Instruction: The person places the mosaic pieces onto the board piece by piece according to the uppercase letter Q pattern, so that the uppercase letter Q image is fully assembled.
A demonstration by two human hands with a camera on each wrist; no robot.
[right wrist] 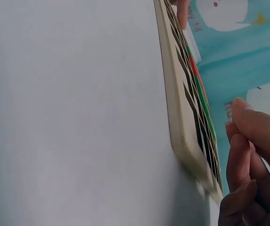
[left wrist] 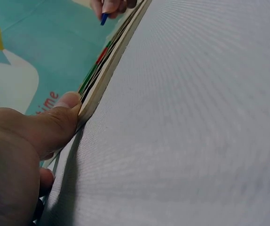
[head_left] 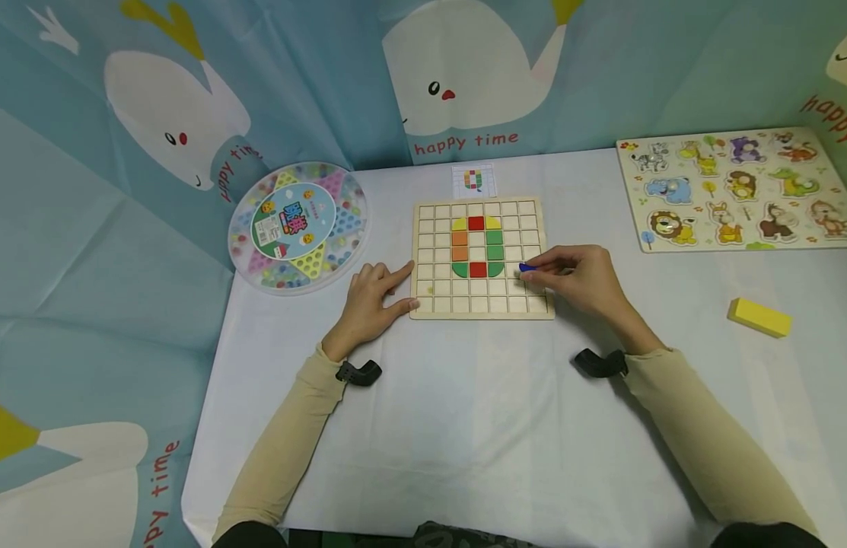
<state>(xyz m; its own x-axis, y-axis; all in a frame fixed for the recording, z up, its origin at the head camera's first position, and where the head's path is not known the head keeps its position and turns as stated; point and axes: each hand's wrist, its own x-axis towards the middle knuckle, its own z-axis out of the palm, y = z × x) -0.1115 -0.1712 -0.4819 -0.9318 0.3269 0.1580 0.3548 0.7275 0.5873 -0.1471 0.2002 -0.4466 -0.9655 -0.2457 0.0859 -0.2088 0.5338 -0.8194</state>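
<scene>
A wooden grid board (head_left: 479,307) lies flat on the white cloth. Set into it is a ring of coloured pieces: yellow and green rounded corners, red squares (head_left: 476,223) top and bottom, orange squares (head_left: 460,246) on the left and green squares (head_left: 495,244) on the right. My left hand (head_left: 371,301) touches the board's left edge with index finger and thumb spread apart. Over the board's right side, my right hand (head_left: 581,280) pinches a small blue piece (head_left: 526,267) between thumb and fingers. In the left wrist view the blue piece (left wrist: 104,19) shows just above the board.
Behind the board lies a small card (head_left: 488,190) printed with a similar coloured ring. A round Chinese checkers box (head_left: 355,228) is at the left. The animal puzzle board (head_left: 711,213) sits at the back right, with a yellow block (head_left: 759,317) in front of it.
</scene>
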